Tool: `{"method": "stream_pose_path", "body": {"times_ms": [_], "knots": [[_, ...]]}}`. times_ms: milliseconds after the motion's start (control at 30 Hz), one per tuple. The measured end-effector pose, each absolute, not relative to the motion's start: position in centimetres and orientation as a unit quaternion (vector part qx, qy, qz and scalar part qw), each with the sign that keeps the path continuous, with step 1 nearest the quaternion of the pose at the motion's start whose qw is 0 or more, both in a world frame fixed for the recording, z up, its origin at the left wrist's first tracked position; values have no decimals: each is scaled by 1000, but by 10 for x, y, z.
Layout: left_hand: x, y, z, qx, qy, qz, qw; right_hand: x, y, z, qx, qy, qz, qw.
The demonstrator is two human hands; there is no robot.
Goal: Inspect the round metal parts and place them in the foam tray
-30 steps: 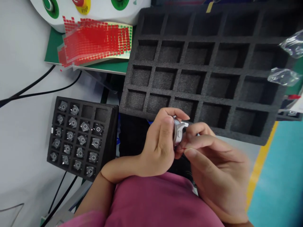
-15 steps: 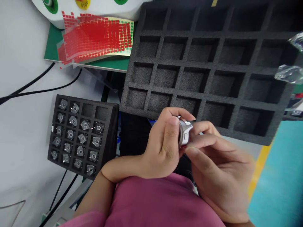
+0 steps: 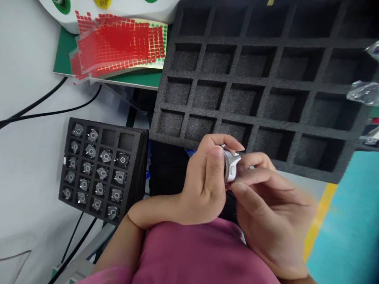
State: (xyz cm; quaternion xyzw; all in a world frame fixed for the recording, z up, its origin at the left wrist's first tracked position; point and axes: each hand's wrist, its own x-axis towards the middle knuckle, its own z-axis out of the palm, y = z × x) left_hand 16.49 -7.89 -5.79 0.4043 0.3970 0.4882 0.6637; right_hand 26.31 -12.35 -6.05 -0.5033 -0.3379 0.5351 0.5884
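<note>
My left hand (image 3: 204,185) is closed around a silver watch case (image 3: 232,167), thumb on the near side and index finger curled over the top. A side button and strap lugs show on the case. Close against its right side, my right hand (image 3: 271,217) has thumb and fingers pinched together at the lower edge. A trace of red shows by those fingertips, too small to make out. The face of the watch is hidden. Both hands are in front of my pink shirt, just below a large black foam tray (image 3: 217,114).
On the left stands a smaller foam tray (image 3: 99,126) with several wrapped watch cases in its pockets. Red sticker sheets (image 3: 118,47) lie on a green board (image 3: 142,81) beside a white machine (image 3: 85,15). Clear plastic wrap (image 3: 363,92) lies at right; black cables (image 3: 38,104) cross the left side.
My right hand has shifted very slightly left and its fingertips stay at the lower edge of the watch case. My left hand's hold looks the same; the view has shifted a little.
</note>
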Motion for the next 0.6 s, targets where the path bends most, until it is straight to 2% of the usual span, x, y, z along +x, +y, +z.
{"method": "stream_pose_path", "body": {"times_ms": [333,500,600], "knots": [[165,-77,-56,400,442,479,644,259,-122,-63,-511,-321,524,601],[162,-77,-59,432,443,492,613,256,-115,-62,-483,-265,584,596],[161,-77,-60,433,415,491,632,255,-112,-61,-464,-212,603,614]]}}
